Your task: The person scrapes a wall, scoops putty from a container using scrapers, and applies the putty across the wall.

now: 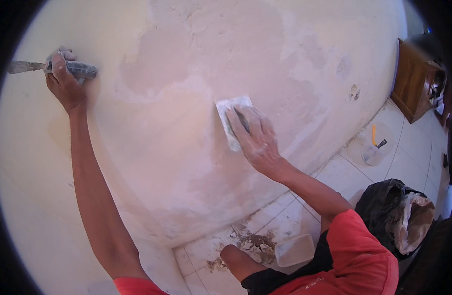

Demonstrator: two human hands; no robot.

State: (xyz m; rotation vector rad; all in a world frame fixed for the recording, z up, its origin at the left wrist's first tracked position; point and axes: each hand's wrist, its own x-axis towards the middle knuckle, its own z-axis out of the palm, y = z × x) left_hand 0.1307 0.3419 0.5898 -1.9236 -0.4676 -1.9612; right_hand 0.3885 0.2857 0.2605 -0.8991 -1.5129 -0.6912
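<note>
Working remotely, I see the right hand (259,140) gripping a white trowel (229,130) against the patchy wall (265,59), left hand (66,83) curled around a scraper (84,70); near-flat strokes and even pressure should, I judge, leave fewer ridges

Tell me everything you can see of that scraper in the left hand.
The scraper has a thin, dull grey blade, metallic-looking, pointing left, and a thick, dark handle smeared with pale residue. It lies roughly level in the picture's upper left, the left hand wrapped around its handle and hiding part of it. Whether it touches the wall is unclear.
</note>
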